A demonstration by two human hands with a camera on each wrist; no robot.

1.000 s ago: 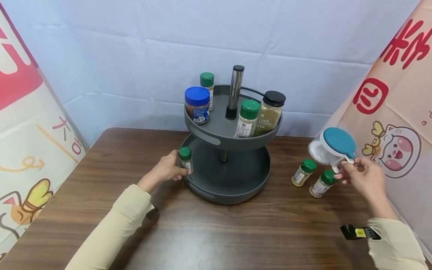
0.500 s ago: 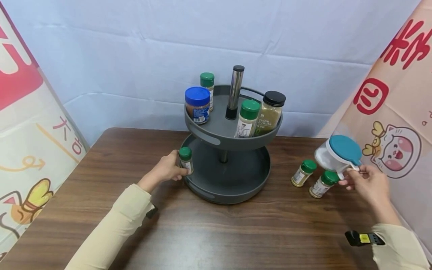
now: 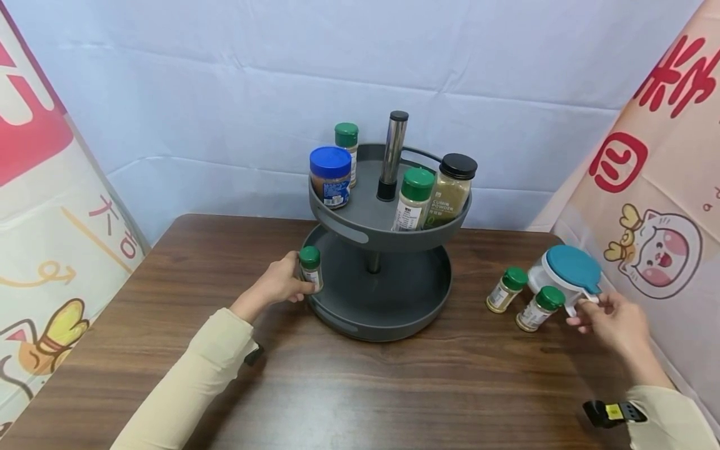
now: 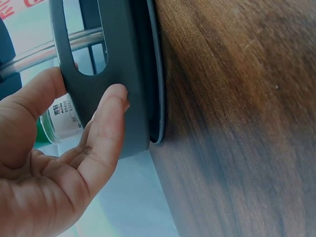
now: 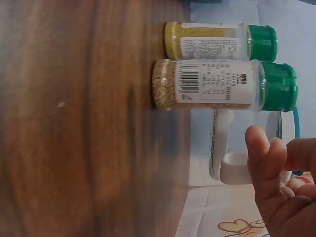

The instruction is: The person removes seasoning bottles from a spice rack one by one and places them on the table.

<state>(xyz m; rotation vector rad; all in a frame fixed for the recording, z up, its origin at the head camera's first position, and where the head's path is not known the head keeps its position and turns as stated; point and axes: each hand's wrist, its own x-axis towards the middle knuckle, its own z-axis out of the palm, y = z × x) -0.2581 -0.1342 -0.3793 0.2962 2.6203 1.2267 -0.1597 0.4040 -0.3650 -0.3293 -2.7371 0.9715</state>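
My left hand is at the left rim of the lower tray of a grey two-tier turntable, thumb and fingers round a small green-capped spice bottle. In the left wrist view, the hand touches the tray wall, which hides part of the spice bottle. On the right, my right hand holds the white handle of a clear seasoning pot with a teal lid, low by the table's right side. Two green-capped spice bottles stand just left of it, overlapping the pot.
The upper tray carries a blue-lidded jar, a black-lidded cumin powder jar and two green-capped bottles. A metal post rises from its middle. Printed cloths hang at both sides of the wooden table.
My right hand has moved the seasoning pot down and slightly right, to behind the two spice bottles. My left hand and its bottle have stayed in place.
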